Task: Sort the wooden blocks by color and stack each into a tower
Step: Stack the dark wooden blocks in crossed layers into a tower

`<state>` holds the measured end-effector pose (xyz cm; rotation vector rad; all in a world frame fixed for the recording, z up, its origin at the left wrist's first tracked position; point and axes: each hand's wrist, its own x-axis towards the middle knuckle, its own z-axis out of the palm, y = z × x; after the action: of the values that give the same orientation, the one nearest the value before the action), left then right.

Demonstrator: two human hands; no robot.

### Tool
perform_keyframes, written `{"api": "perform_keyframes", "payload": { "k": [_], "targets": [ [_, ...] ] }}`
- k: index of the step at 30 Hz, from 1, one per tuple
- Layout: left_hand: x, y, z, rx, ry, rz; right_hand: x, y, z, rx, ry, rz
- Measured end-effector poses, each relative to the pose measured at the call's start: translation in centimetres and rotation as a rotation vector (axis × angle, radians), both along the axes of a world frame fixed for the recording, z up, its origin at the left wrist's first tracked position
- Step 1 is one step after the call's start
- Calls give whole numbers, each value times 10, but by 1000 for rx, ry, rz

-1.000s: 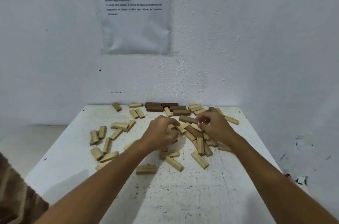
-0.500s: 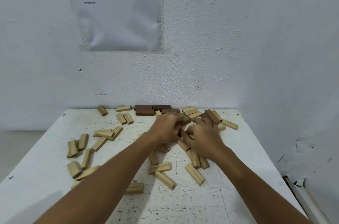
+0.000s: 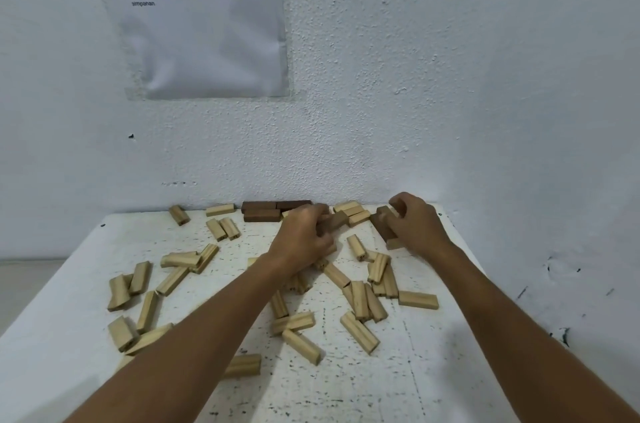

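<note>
Several light wooden blocks [image 3: 358, 331] lie scattered over the white table [image 3: 346, 388]. A few dark brown blocks [image 3: 261, 210] lie side by side at the far edge by the wall. My left hand [image 3: 304, 239] is closed around a dark brown block [image 3: 334, 222] near the table's far middle. My right hand [image 3: 415, 225] grips another dark brown block [image 3: 381, 223] at the far right, just above a light block [image 3: 394, 243].
A printed paper sheet [image 3: 207, 41] hangs on the white wall behind the table. The wall also runs close along the table's right edge. More light blocks [image 3: 138, 301] are spread along the left side.
Both hands have moved away from the middle pile toward the far edge. The right hand swung out to the far right corner, and each hand now holds a dark block.
</note>
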<state>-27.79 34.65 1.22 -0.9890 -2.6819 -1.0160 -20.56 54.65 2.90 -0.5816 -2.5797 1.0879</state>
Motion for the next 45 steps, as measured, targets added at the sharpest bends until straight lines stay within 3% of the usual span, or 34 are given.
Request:
{"api": "perform_keyframes", "payload": {
  "k": [4, 9, 17, 21, 25, 34, 45],
  "targets": [
    [7, -2, 6, 179, -140, 69, -1, -4, -5, 305, -164, 72],
    [14, -4, 14, 317, -269, 71, -3, -22, -14, 498, -128, 166],
    [31, -22, 20, 277, -328, -2, 2, -39, -14, 300, 9, 127],
    [53, -39, 33, 333, -369, 41, 30, -60, 12, -45, 160, 149],
    [100, -56, 40, 352, -407, 33, 74, -92, 29, -277, 64, 232],
    [190, -105, 21, 20, -488, 51, 162, -135, 20, -163, -225, 294],
    [239, -151, 19, -199, -479, 85, 211, -189, 6, -47, -302, 340]
  ]
}}
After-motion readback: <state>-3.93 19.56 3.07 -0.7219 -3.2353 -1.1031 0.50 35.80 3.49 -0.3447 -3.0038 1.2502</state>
